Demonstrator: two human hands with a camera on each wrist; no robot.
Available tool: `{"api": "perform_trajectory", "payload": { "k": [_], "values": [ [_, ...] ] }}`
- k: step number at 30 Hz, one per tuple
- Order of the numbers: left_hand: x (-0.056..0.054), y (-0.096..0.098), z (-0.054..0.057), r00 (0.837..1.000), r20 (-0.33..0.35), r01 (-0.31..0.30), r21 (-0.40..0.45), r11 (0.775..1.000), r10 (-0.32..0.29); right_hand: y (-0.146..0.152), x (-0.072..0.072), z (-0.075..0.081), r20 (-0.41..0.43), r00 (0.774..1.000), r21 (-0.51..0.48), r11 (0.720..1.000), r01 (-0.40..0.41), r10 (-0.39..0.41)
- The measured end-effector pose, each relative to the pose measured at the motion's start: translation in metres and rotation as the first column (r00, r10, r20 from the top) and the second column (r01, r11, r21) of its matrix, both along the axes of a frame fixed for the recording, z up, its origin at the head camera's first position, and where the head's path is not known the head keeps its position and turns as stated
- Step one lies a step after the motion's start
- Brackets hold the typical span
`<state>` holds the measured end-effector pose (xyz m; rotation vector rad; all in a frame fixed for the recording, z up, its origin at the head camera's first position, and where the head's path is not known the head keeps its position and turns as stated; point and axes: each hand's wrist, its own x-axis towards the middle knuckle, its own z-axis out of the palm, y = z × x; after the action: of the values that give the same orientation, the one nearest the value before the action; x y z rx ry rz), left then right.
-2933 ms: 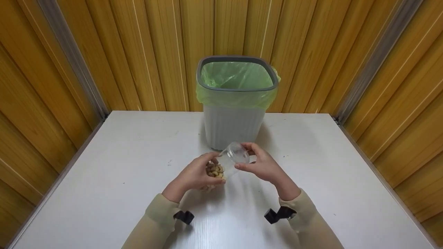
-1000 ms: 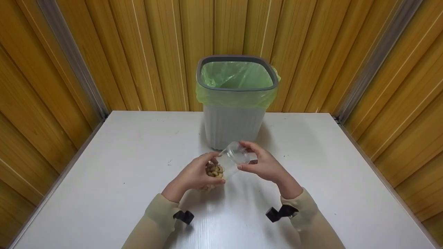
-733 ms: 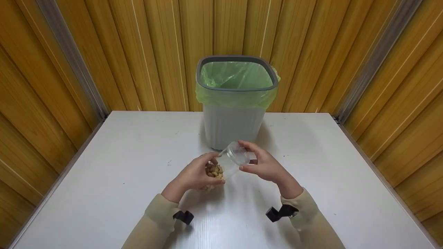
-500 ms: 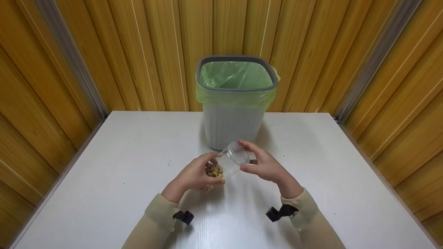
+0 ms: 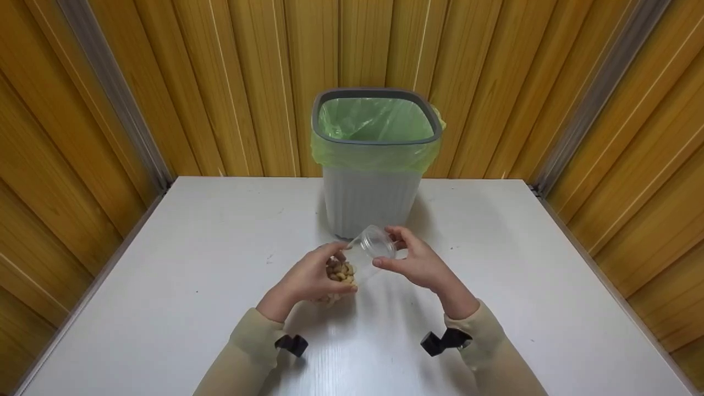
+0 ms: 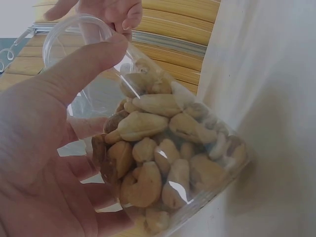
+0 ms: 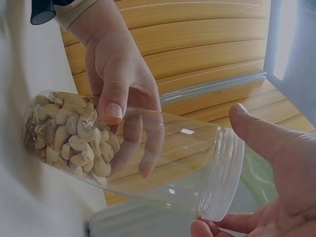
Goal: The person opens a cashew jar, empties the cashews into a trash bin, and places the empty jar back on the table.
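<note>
A clear plastic jar (image 7: 168, 148) partly filled with cashews (image 6: 143, 163) is tilted over the white table, its capped end up and to the right. My left hand (image 5: 308, 278) grips the jar's lower body, thumb on the near side and fingers behind. A clear screw lid (image 7: 224, 173) sits on the jar's mouth. Around this lid is my right hand (image 5: 415, 263); in the right wrist view the curled fingers touch its lower edge while the thumb lies just off the rim.
Behind the hands stands a grey waste bin (image 5: 371, 201) lined with a green bag (image 5: 379, 157), its dark rim (image 5: 379, 143) open upward. Yellow wood-look panels (image 5: 242, 93) enclose the white table (image 5: 220, 220) at the back and sides.
My right hand has turned slightly about the lid: over the last half second its thumb shifted up and left, its fingers right. The left hand and jar stay about the same.
</note>
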<state>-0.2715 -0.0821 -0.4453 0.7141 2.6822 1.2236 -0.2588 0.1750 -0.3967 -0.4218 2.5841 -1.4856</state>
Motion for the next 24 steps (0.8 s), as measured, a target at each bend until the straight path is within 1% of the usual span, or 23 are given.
{"api": "perform_trajectory", "payload": {
  "k": [3, 9, 15, 24],
  "values": [
    [0.0001, 0.0000, -0.0002, 1.000, -0.006, 0.005, 0.001, 1.000, -0.005, -0.0004, -0.0005, -0.0011, -0.010, 1.000, -0.011, 1.000, 0.001, -0.001],
    [-0.0008, -0.0007, -0.0010, 0.999, -0.037, 0.024, 0.003, 1.000, -0.023, 0.0010, -0.0020, -0.0031, -0.032, 0.999, -0.059, 0.997, -0.044, 0.042],
    [-0.0006, -0.0008, -0.0011, 0.999, -0.030, 0.019, -0.002, 1.000, -0.019, 0.0023, -0.0032, -0.0042, -0.046, 0.997, -0.069, 0.996, -0.062, 0.059],
    [0.0000, -0.0005, -0.0017, 1.000, -0.017, 0.015, 0.008, 1.000, -0.015, 0.0031, -0.0037, -0.0048, -0.044, 0.995, -0.087, 0.992, -0.090, 0.087]
  ]
}}
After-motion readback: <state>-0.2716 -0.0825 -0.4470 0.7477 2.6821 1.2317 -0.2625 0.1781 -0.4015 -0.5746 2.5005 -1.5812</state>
